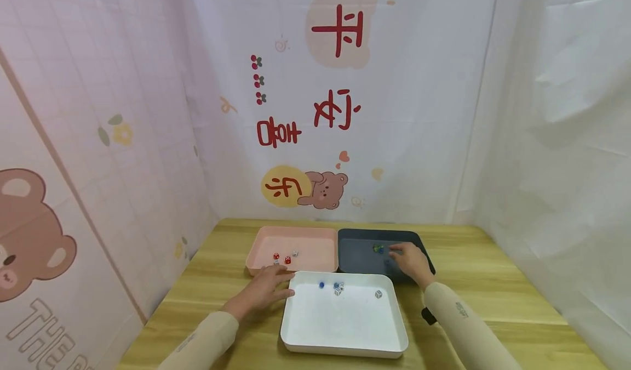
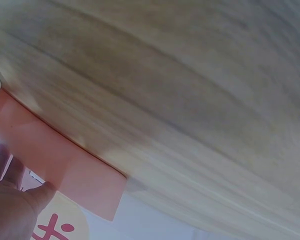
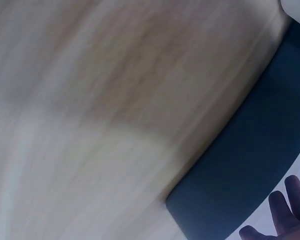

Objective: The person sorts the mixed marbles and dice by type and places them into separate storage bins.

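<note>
At far left, a printed curtain (image 1: 103, 74) is hanging beside a wood-grained tabletop (image 1: 197, 299). The left hand (image 1: 265, 288) is hovering at the near edge of a pink tray (image 1: 317, 249), its thumb pointing toward the left rim of a white tray (image 1: 345, 326); the views are not showing clearly whether it is touching either one. Its grip is spreading loosely, with nothing held. Inside the pink tray, two red dice (image 1: 288, 260) and pale dice (image 1: 295, 254) are lying toward the near left. Centrally, the white tray is standing in front of the others; blue dice (image 1: 321, 285) and white dice (image 1: 337, 291) are lying toward its far side, with a greyish die (image 1: 378, 294) sitting apart at right. Adjoining the pink tray, a dark tray (image 1: 355, 252) is carrying a yellow-green piece (image 1: 376, 248) and a blue piece (image 1: 381, 251), close together. The right hand (image 1: 413, 261) is reaching over this tray, its fingers extending toward the pair; its grip is parting, holding nothing.
</note>
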